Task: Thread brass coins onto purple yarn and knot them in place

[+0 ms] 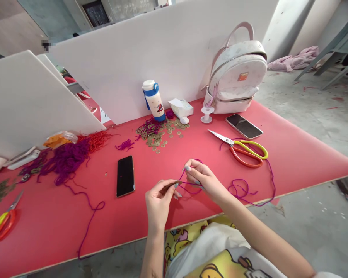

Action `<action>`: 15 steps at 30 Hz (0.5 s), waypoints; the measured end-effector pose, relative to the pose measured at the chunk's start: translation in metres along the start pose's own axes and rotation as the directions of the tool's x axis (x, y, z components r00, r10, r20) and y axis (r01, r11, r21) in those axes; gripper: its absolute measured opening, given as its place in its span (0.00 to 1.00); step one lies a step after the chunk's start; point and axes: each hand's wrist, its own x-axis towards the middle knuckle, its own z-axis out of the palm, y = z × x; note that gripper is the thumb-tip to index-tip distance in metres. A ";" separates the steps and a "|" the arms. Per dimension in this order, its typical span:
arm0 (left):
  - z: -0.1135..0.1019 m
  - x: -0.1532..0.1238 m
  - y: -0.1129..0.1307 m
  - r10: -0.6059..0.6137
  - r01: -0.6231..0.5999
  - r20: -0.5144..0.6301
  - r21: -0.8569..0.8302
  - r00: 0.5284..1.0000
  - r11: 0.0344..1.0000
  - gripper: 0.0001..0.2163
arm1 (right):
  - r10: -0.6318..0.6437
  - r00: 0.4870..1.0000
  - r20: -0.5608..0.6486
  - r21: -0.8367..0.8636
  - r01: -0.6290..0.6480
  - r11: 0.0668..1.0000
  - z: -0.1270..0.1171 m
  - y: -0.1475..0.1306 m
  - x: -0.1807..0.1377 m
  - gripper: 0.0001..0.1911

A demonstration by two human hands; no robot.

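Observation:
My left hand (159, 199) is closed in a pinch on a small brown coin (171, 185) above the near edge of the red table (292, 154). My right hand (201, 178) is just right of it, fingers pinched on a purple string (249, 191) that loops between both hands and trails off right across the table. The two hands are almost touching.
A black phone (125, 176) lies left of my hands. Red-and-yellow scissors (243, 148), a second phone (244, 126), an empty spool (207, 114), a white backpack (236, 77), a bottle (153, 100), tissues (180, 107) and a pile of coins (159, 135) sit behind. Purple yarn (65, 158) and other scissors (2, 224) lie left.

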 end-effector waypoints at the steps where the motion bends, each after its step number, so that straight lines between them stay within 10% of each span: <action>1: 0.000 0.000 -0.001 -0.006 0.006 -0.006 -0.006 1.000 1.000 0.04 | -0.014 1.000 -0.013 -0.064 0.013 0.998 -0.002 0.000 0.000 0.13; 7: -0.001 0.001 -0.003 -0.051 0.050 -0.016 -0.040 0.999 0.998 0.05 | -0.282 0.954 0.099 -0.617 0.281 0.735 -0.012 -0.009 -0.004 0.13; 11: -0.002 0.001 -0.006 -0.049 0.048 -0.011 -0.068 0.999 0.997 0.05 | -0.268 0.919 0.289 -0.625 0.393 0.674 -0.010 -0.018 -0.007 0.13; 15: -0.002 0.001 -0.007 -0.041 0.040 -0.009 -0.098 0.999 0.994 0.05 | -0.298 0.928 0.225 -0.618 0.373 0.692 -0.007 -0.016 -0.004 0.09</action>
